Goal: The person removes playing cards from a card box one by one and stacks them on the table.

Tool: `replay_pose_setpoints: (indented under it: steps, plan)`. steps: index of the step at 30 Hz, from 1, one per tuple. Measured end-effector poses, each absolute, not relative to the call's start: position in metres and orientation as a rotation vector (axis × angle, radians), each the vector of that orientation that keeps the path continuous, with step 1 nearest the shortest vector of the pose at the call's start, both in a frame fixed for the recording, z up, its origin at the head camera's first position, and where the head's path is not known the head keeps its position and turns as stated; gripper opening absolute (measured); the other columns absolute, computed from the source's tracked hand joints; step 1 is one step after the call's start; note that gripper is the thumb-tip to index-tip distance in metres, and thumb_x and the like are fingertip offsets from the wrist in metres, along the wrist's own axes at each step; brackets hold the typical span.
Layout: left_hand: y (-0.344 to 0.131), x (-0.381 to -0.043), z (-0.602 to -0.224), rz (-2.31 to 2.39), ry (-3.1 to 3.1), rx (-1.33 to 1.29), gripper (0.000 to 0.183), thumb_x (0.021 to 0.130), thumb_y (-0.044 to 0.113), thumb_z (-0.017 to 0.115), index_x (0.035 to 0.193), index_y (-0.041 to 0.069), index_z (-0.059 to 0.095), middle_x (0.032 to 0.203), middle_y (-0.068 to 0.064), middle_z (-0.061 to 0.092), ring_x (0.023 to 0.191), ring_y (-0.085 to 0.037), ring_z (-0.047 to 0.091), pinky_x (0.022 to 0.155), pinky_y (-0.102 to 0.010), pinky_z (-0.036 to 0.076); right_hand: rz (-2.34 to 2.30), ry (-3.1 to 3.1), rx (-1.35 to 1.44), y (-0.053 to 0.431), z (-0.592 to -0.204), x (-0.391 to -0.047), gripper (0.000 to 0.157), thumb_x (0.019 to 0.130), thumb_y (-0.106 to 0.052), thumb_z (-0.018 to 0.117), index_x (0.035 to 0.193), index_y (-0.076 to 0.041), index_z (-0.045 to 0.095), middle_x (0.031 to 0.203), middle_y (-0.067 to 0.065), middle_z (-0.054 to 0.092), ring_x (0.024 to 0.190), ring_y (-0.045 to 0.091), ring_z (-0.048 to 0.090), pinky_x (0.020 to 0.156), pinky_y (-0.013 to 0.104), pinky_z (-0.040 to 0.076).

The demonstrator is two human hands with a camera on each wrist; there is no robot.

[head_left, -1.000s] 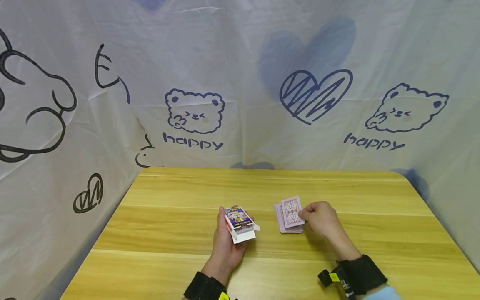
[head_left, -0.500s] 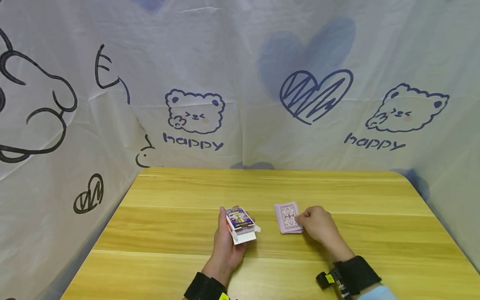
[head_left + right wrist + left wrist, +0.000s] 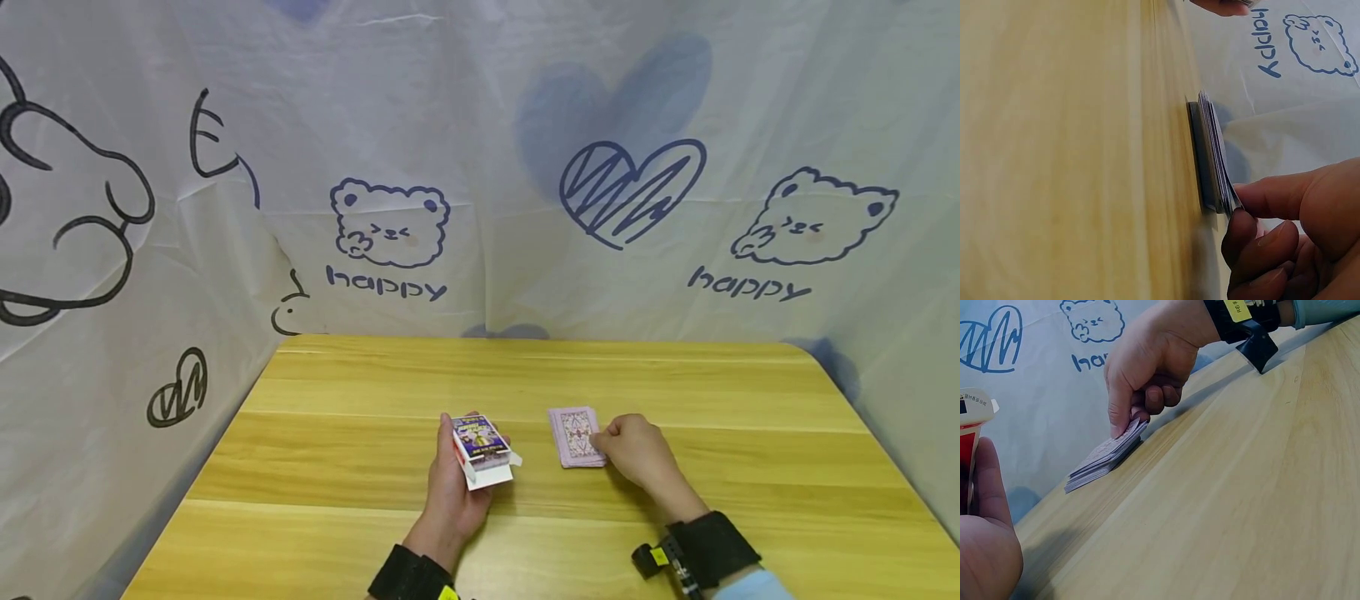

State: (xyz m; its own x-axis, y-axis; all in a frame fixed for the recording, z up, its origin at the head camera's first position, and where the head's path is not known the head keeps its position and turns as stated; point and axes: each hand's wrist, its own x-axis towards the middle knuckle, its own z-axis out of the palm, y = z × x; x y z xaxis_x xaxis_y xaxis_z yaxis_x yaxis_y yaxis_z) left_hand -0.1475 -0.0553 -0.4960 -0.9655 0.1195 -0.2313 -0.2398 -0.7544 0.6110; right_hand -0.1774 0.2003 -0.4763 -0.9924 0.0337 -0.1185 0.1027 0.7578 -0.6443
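Observation:
My left hand (image 3: 452, 504) holds a small card box (image 3: 480, 440) with a purple printed face. Its white end flap hangs toward me, and the edges of what lies inside show at the mouth. To the right, a stack of playing cards (image 3: 573, 437) with patterned pinkish backs lies on the table. My right hand (image 3: 643, 450) pinches the top of it at the right edge. In the right wrist view the thumb and forefinger meet on a card's edge (image 3: 1235, 197), bending it slightly away from the stack. Seen from the left wrist, the stack's edges (image 3: 1107, 464) look a little uneven.
A light wooden table (image 3: 337, 467) spreads beneath both hands. Behind it and at the sides hangs a white cloth (image 3: 495, 267) printed with bears, hearts and the word "happy". Each wrist wears a black strap (image 3: 716, 546).
A second ago my right hand held a card skewed above the stack; it has come down and left onto the stack, lining up with it. My left hand and the box have hardly moved.

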Motion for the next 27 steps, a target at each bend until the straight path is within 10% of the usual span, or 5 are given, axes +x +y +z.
replay_pose_setpoints:
  steps: [27]
  plan:
    - [-0.053,-0.147,-0.495,2.744,0.995,-0.155,0.076,0.097,0.058,0.040,0.150,0.009,0.019,0.152,-0.021,0.026,0.131,-0.032,0.041,0.103,-0.036,0.047,-1.366,2.765,0.020,0.180,-0.456,-0.168,0.024,0.088,-0.025,0.068,0.076,-0.006,0.061,0.064,0.002,0.049,0.056,0.016,0.044,0.046,0.025,0.033]
